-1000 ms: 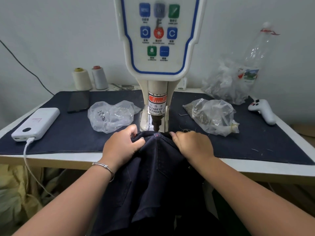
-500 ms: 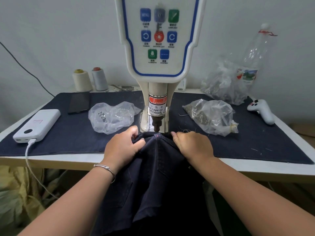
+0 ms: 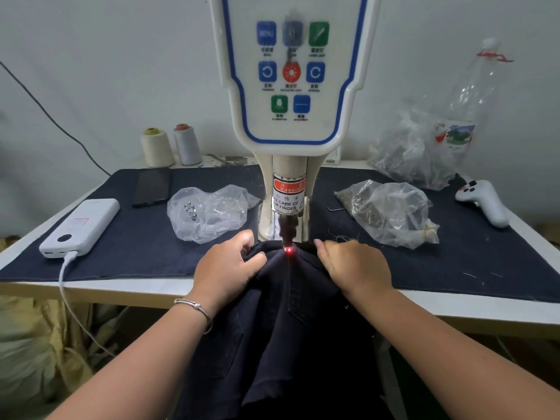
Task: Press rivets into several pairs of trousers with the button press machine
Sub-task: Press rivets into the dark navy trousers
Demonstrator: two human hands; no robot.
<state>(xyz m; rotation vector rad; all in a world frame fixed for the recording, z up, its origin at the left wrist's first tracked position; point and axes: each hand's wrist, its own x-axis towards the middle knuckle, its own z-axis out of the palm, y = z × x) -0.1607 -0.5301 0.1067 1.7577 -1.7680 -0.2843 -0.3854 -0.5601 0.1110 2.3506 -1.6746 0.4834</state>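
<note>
Left hand (image 3: 225,265) and right hand (image 3: 353,263) both grasp the dark trousers (image 3: 291,313) under the button press machine (image 3: 289,86), its red laser dot (image 3: 289,250) between them.

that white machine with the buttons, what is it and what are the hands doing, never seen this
The picture comes from a camera worn on the person's head, looking down at the table. The tall white thing is a button press machine; its dark punch hangs just above a red light dot on the cloth. The left hand grips a fold of dark trousers and the right hand holds them from the other side, keeping the spot under the punch. On the dark mat lie two clear plastic bags of small metal parts, a white power bank, a phone, a white controller and two thread spools.
</note>
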